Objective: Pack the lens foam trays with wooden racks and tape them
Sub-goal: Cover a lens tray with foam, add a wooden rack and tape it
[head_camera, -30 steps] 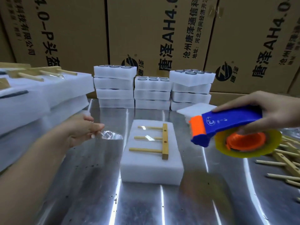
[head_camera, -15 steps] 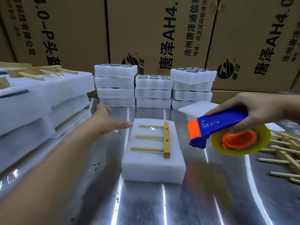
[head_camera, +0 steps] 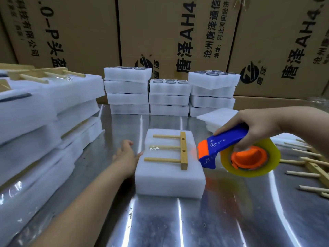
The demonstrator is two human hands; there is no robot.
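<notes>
The foam block (head_camera: pixel 169 177) is lying in the middle of the metal table (head_camera: pixel 178 225). The wooden rack (head_camera: pixel 183 150) is sitting on top of it, prongs pointing left. The left hand (head_camera: pixel 127 155) is pressing against the block's left side with fairly straight fingers and seems to be holding nothing. A glint of clear tape (head_camera: pixel 154 148) is showing over the middle prong. The right hand (head_camera: pixel 256 129) is gripping the tape dispenser (head_camera: pixel 222 145) just right of the block, its orange mouth facing the rack. To do this well, the left hand should be pinning the block and tape end firmly. The dispenser should be travelling low and straight across the rack's bar, keeping the tape taut so nothing is shifting.
</notes>
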